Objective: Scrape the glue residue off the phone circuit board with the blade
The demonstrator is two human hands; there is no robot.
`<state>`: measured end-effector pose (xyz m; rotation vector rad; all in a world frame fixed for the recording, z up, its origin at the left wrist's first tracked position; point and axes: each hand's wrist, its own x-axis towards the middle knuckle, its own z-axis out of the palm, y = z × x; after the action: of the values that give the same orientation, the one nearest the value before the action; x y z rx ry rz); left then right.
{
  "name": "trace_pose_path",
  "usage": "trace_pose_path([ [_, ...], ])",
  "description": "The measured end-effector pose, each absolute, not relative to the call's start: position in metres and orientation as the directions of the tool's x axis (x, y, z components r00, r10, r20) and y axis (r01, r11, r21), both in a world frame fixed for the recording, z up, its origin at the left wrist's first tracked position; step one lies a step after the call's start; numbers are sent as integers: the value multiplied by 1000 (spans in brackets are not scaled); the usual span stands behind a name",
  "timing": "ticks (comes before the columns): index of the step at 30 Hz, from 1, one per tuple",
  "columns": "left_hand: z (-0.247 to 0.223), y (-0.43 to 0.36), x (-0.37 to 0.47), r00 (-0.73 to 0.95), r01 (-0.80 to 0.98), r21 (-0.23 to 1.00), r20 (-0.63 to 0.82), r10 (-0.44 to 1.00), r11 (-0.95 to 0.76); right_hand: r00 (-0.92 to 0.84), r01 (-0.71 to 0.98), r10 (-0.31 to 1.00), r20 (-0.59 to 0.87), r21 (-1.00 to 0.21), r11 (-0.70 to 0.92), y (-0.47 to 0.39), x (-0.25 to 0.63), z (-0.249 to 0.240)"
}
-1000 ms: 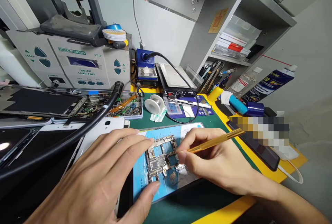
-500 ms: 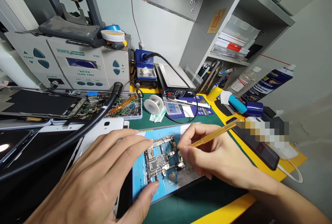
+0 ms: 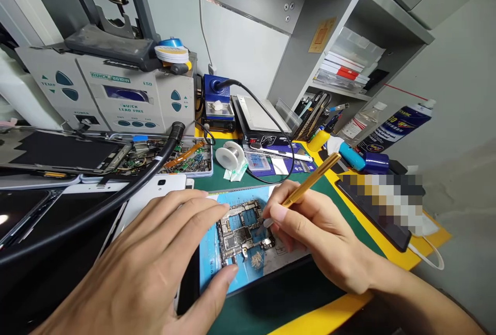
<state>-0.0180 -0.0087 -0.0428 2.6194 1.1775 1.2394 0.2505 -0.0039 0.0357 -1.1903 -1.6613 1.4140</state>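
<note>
Lying between left hand, spread, and right hand, gripping a golden tool, is a circuit board.

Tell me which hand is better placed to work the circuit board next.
Probably the right hand: it grips the gold tool close to the circuit board; the left hand shows no tool.

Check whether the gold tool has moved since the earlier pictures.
Yes: the gold tool in the right hand has swung steeper, its upper end shifting up and left, clear of the black phone in view.
</note>
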Motion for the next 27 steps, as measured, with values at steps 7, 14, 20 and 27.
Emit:
trace_pose_path([
  [7,-36,-8,-21,399,623,309,664,632,-719,-387,251,921,-45,-966,59,-1,248,34],
  [14,-27,-7,-19,418,615,265,689,592,-743,-409,270,912,-37,-959,82,-1,246,35],
  [20,-28,-8,-20,426,621,269,673,605,-737,-401,265,916,-30,-961,84,-1,244,35],
  [27,-28,-7,-21,429,619,263,676,599,-740,-382,264,924,-28,-961,80,0,245,34],
])
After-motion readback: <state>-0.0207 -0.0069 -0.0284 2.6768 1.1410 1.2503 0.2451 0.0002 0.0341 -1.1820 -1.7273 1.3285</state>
